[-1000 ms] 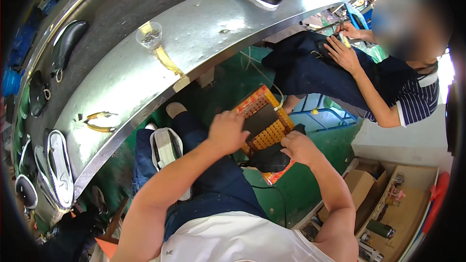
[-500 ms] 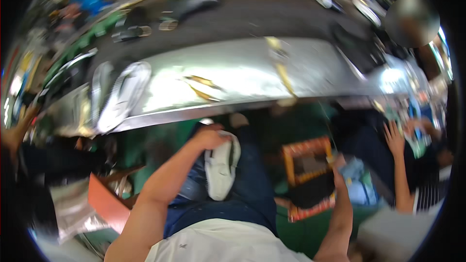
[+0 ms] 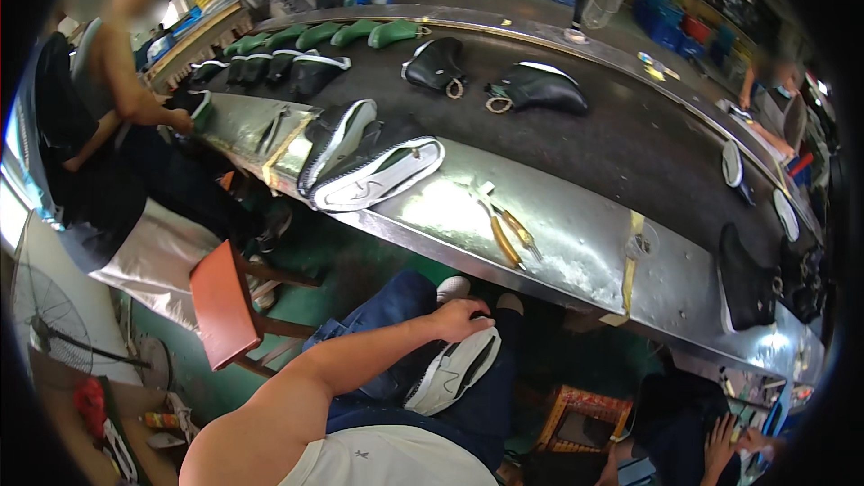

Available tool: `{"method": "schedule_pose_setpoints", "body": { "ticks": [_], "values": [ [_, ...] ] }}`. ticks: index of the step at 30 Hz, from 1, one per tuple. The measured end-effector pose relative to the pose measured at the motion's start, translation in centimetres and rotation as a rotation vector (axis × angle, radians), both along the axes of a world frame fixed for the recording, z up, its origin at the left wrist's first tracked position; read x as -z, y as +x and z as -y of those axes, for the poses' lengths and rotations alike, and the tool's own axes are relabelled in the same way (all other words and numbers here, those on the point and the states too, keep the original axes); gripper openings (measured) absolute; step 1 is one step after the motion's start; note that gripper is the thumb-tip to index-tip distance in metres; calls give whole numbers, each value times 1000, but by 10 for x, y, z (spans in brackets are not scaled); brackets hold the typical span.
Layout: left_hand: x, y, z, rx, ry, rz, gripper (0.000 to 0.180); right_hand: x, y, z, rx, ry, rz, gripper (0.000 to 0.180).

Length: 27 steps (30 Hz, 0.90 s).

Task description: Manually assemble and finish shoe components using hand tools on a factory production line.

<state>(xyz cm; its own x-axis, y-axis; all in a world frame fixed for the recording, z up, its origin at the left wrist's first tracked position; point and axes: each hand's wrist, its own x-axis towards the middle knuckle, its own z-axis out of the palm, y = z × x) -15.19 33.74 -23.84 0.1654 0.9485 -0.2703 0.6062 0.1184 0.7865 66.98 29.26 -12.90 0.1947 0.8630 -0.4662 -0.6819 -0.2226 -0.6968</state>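
My left hand (image 3: 463, 319) is closed on the far end of a white rubber shoe sole (image 3: 450, 376), which rests on my lap with its hollow side partly showing. What looks like part of my right hand (image 3: 619, 461) shows at the lower edge, beside a woven-edged stool. Its fingers are hidden, so I cannot tell what it touches. On the metal bench ahead lie yellow-handled pincers (image 3: 504, 238) and a second tool with a yellow handle (image 3: 522, 232). To their left, black shoes with white soles (image 3: 382, 175) lean on one another.
A dark conveyor belt (image 3: 621, 139) behind the metal ledge (image 3: 576, 279) carries black and green shoe uppers. An orange-red stool (image 3: 225, 306) stands at my left, near a standing person (image 3: 108, 126). A patterned stool (image 3: 585, 409) and another person's hand (image 3: 718, 443) are at my right.
The view has swung to the right and cleared of blur. My left hand still grips the sole. My right arm, earlier stretched beside the patterned stool, has mostly left the picture.
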Motion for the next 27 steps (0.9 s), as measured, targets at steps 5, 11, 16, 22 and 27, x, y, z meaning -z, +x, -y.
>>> {"method": "schedule_pose_setpoints", "body": {
  "ticks": [5, 11, 16, 22, 27],
  "values": [
    [11, 2, -6, 19, -7, 26, 50, 24, 55, -9, 336, -181, -1314, 60],
    [6, -7, 16, -40, -54, 168, 45, 135, -43, -7, -254, -238, 340, 53],
    [-13, -6, 41, 73, 116, 474, 44, 128, -279, 32, -419, -122, 1661, 58],
    [-87, -22, 90, 193, 419, 585, 68, 18, -568, 11, -864, 862, 1020, 79],
    [-96, -45, 116, 157, 376, 684, 85, -8, -643, 14, -772, 1256, 1231, 55]
  ]
}}
